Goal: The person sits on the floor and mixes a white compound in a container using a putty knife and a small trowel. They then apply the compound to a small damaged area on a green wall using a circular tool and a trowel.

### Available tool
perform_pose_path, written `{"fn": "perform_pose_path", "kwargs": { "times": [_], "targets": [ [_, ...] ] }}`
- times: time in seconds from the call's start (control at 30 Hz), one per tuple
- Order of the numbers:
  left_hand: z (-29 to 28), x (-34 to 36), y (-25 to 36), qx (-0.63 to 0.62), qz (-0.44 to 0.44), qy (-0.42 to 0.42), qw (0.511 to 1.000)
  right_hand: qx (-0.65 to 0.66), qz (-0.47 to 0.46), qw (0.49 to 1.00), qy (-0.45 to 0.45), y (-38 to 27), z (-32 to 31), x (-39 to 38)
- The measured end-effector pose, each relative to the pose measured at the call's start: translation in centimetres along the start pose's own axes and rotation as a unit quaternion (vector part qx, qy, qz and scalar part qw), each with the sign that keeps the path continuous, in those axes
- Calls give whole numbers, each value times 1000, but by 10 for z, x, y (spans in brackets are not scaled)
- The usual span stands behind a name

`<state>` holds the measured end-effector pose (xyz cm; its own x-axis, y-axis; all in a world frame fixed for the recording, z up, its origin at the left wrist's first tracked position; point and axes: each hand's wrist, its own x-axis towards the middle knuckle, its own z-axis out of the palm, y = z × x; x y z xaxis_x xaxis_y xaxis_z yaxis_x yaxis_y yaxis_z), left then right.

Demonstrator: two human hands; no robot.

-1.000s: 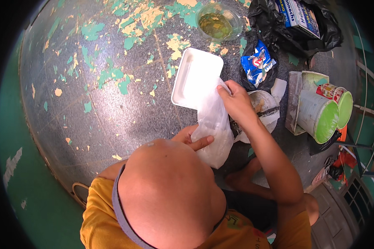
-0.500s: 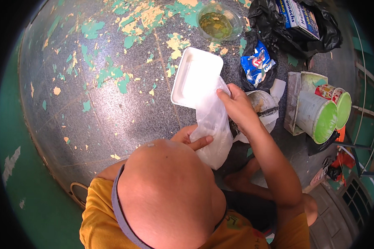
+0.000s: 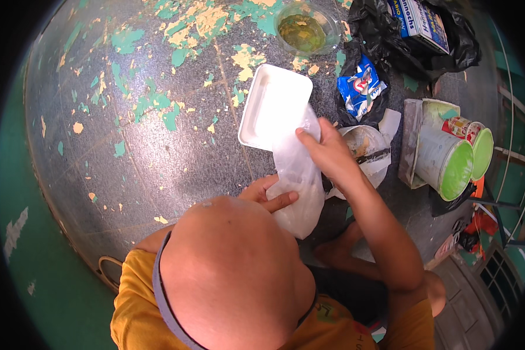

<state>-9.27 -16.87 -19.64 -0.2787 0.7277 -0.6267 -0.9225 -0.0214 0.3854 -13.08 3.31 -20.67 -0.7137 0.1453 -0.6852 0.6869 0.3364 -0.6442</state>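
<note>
A translucent plastic bag (image 3: 298, 175), with something whitish in its lower part, is held between my two hands. My left hand (image 3: 269, 195) is closed on its lower left side, thumb across the front, with the other fingers mostly hidden. Higher up, my right hand (image 3: 331, 153) pinches the bag near its upper end, the thumb pointing left. The bag's top overlaps the lower right part of a white rectangular foam tray (image 3: 256, 108), which lies on the floor. Glare hides much of the tray's inside.
Right of my hands sits a worn round container (image 3: 372, 153). Beyond it lie a blue packet (image 3: 361, 87) and black plastic bags (image 3: 379, 35) with a box. A clear tub (image 3: 332, 35) of murky liquid stands far off. Green-mouthed buckets (image 3: 456, 169) lie right. Paint flakes (image 3: 151, 102) litter the floor.
My right hand and the top of the bag have shifted slightly left. My left hand stays almost where it was, still gripping the bag.
</note>
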Motion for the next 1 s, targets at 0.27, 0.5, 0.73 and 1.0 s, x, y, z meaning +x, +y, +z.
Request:
{"fn": "perform_pose_path", "kwargs": {
  "times": [0.27,0.5,0.73,1.0],
  "targets": [
    [-2,3,-3,2,-6,2,1000,25,46,997,-48,-9,-4,-10],
    [-9,-1,-5,1,-32,0,1000,168,38,983,-60,-15,-7,-15],
    [5,-10,13,-179,-80,9,981,177,83,979,-63,-11,-11,-2],
    [5,-14,7,-126,-53,-32,990,138,92,986,-33,-5,-9,7]
  ]
}}
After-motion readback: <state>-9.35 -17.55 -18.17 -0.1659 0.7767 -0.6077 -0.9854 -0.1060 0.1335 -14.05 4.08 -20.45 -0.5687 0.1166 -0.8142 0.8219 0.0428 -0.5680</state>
